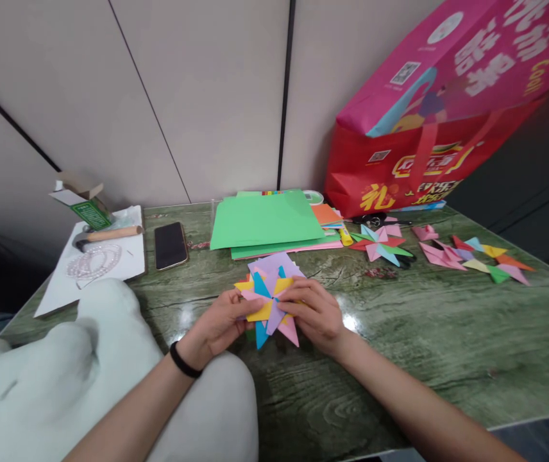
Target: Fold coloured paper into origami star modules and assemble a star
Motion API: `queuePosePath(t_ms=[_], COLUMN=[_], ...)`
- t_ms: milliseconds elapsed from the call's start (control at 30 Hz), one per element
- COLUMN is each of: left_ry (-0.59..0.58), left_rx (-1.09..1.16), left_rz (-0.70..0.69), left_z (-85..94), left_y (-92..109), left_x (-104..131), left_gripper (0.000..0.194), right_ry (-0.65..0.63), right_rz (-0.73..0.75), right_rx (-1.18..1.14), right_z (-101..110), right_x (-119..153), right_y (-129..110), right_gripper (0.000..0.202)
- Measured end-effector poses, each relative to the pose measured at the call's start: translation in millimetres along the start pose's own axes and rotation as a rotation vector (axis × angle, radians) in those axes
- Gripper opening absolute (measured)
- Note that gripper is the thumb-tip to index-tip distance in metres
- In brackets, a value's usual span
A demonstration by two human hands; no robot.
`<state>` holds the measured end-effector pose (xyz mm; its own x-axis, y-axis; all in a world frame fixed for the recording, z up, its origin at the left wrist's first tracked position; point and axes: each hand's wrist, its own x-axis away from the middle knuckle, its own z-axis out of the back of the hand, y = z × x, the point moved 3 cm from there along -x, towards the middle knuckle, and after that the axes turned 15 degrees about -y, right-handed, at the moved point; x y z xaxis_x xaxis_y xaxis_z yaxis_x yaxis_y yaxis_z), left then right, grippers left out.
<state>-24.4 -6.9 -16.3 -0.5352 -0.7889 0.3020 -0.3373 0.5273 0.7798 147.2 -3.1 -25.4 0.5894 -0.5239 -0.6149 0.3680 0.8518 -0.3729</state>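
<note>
A multicoloured origami paper star [270, 300] with yellow, blue, pink and purple points is held between both hands just above the table. My left hand [224, 317] pinches its left side, thumb on top. My right hand [313, 311] grips the right side, with its fingertips near the star's centre. Behind the star lies a purple paper sheet [260, 262], partly hidden. To the right, a finished-looking paper star [381, 245] lies flat on the table. Farther right are a ring of folded paper pieces [490, 256] and pink folded pieces [440, 255].
Green paper sheets [267, 221] are stacked at the back beside a yellow glue stick [345, 235]. A phone [170, 245], a hammer [108, 236], beads [94, 261] and a green box [89, 208] stand left. Red bag [375, 173] rises back right; a pale plush [111, 346] fills the front left.
</note>
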Motion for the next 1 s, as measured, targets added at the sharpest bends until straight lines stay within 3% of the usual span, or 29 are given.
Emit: queuePosePath(t_ms=[100,167,267,367,467,633,733,867,1000], left_ry=[0.032,0.051,0.076,0.082,0.057,0.084,0.078,0.065,0.025], left_rx=[-0.017,-0.027,-0.021,-0.008,-0.008,0.021,0.024,0.017,-0.024], left_rz=[-0.026,-0.063,-0.125,-0.165,-0.155,-0.178,-0.165,-0.173,-0.151], left_z=[2.1,3.2,5.3,7.1,7.0,6.4,4.3,2.5,1.1], left_y=[-1,0,3,4,4,3,2,1,-1], left_x=[-2,-2,-3,-2,-3,-4,-4,-4,-4], left_gripper=[0.021,0.018,0.017,0.017,0.017,0.018,0.02,0.021,0.018], right_ry=[0.071,0.172,0.285,0.227,0.159,0.224,0.228,0.136,0.134], right_rz=[-0.075,-0.202,-0.451,-0.618,-0.639,-0.618,-0.613,-0.605,-0.705], right_rx=[-0.026,-0.127,-0.48,-0.905,-1.102,-1.282,-1.301,-1.278,-1.223], right_z=[1,3,-4,-24,-36,-37,-37,-41,-43], right_x=[-3,-2,2,4,2,-3,-4,-5,-3], right_y=[3,9,20,24,20,14,10,2,2], right_gripper=[0.032,0.031,0.024,0.022,0.024,0.025,0.025,0.033,0.027])
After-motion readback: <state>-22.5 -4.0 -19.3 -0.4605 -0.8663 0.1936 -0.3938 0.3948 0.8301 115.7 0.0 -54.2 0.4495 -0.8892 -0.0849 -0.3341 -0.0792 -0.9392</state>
